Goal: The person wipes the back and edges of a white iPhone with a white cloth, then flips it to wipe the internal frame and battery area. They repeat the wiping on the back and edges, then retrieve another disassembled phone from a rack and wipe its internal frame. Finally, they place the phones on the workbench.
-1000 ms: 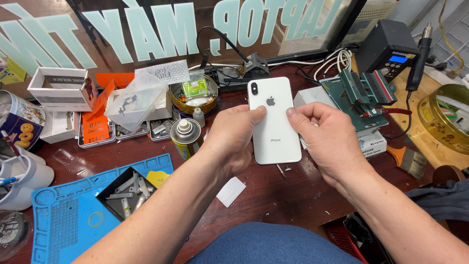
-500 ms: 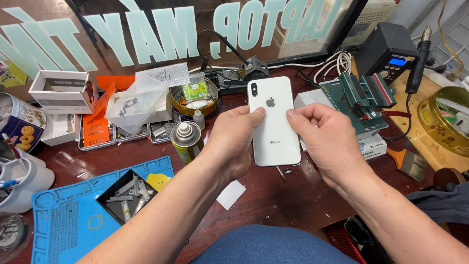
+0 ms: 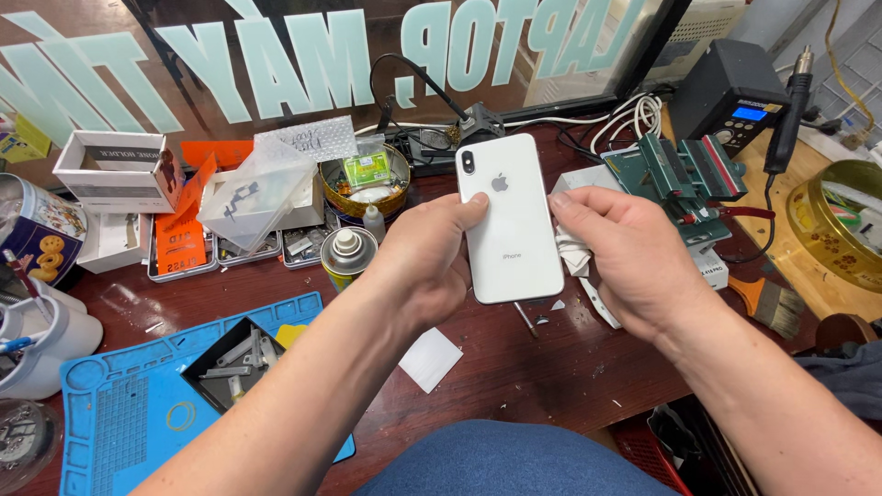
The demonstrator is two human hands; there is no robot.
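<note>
1. Hands first: your left hand (image 3: pixel 430 266) grips the left edge of a flat white phone with a shiny glass back (image 3: pixel 510 219). Your thumb presses on the back near the top, and your fingers are curled shut behind the phone.
2. Your right hand (image 3: pixel 634 262) touches the right edge of the same phone. It is closed around a crumpled white cloth (image 3: pixel 574 253), with the fingertips resting on the phone's side.
3. You hold the phone up above the dark red-brown wooden table (image 3: pixel 514 367), in the middle of the view. Its back faces you and its small black camera sits in the top left corner.
4. A small square of white paper (image 3: pixel 430 358) lies on the table just below your left wrist.
5. A silver spray can with a white nozzle (image 3: pixel 348 254) stands just left of your left hand.
6. A blue rubber work mat (image 3: pixel 119 404) lies at the lower left. A black open tray of small grey metal parts (image 3: pixel 241 363) sits on it.
7. A green metal clamp stand (image 3: pixel 684 179) sits behind your right hand.
8. A brush with an orange handle and dark bristles (image 3: pixel 767 303) lies to the right of your right hand.
9. A black box with a small blue screen (image 3: pixel 730 92) stands at the far right.
</note>
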